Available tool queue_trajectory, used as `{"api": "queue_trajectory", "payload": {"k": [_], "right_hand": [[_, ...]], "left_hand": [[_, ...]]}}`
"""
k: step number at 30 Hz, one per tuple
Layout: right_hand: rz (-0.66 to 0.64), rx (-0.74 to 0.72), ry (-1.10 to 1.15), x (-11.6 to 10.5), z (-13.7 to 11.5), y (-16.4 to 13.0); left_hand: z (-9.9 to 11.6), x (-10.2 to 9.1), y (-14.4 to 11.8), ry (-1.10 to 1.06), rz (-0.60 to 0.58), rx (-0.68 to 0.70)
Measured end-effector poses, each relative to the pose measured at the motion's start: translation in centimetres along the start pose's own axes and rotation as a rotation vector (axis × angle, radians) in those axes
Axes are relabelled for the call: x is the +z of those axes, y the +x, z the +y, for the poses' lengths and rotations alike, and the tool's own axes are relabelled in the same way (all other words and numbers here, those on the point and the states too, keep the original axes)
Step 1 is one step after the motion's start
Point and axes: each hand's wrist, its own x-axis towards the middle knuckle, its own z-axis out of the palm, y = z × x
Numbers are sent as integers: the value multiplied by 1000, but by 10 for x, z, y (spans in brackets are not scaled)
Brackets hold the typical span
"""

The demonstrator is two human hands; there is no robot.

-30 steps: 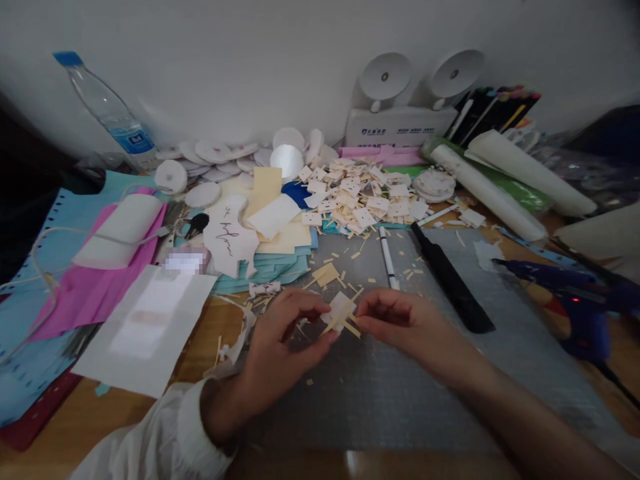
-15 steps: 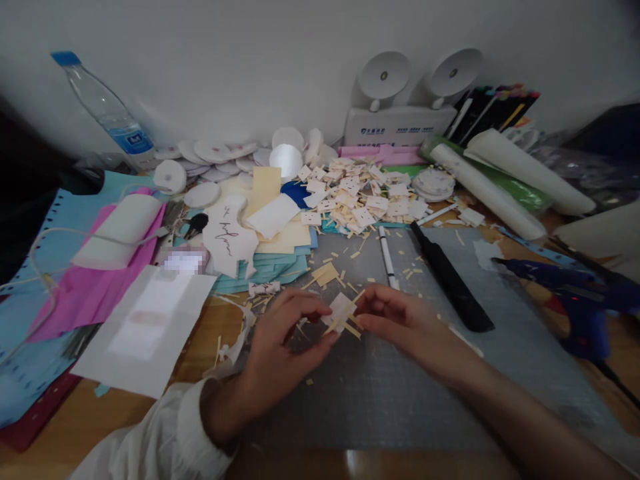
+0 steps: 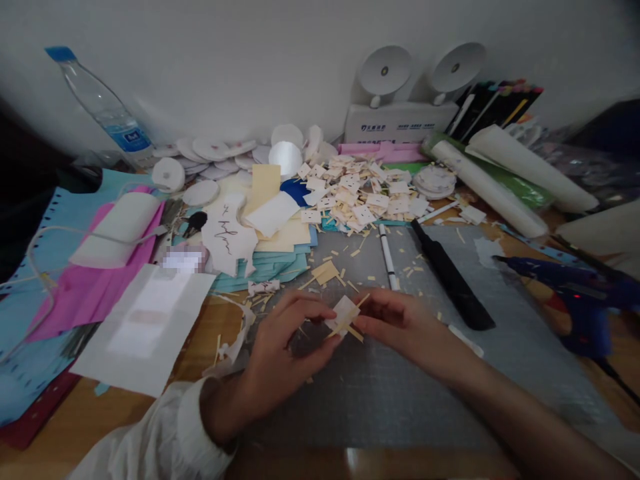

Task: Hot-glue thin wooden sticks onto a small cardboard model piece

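Observation:
Between my hands, over the grey cutting mat (image 3: 360,393), is a small white paper square (image 3: 345,311) with thin yellow paper strips (image 3: 355,331) across it. My left hand (image 3: 290,337) pinches the square's left side between thumb and fingers. From the other side, my right hand (image 3: 400,323) has its thumb and fingertips closed at the right ends of the strips. A square of yellow paper (image 3: 325,273) lies on the mat just beyond, among scattered yellow scraps. Farther back is a heap of similar white squares with strips (image 3: 355,193), some marked with dots.
A white pen (image 3: 387,257) and a black-handled tool (image 3: 450,273) lie on the mat. At right rests a blue glue gun (image 3: 570,287) with a red light. Coloured paper (image 3: 280,263), a white cut-out (image 3: 227,233) and a water bottle (image 3: 103,107) are on the left.
The white square and strips have shifted slightly to the right and turned a little between my fingers. Both hands have otherwise barely moved. A red light now shows on the glue gun.

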Motion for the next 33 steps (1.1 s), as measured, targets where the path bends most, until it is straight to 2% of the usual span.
{"api": "queue_trajectory", "payload": {"k": [17, 22, 26, 33], "right_hand": [[-3, 23, 20, 0, -1, 0], [-75, -27, 194, -1, 2, -2], [-19, -18, 165, -2, 1, -3], [52, -22, 211, 3, 2, 1]], "left_hand": [[0, 1, 0, -29, -12, -47], [2, -2, 2, -280, -49, -217], [2, -3, 2, -522, -86, -318], [-3, 1, 4, -807, 23, -377]]}}
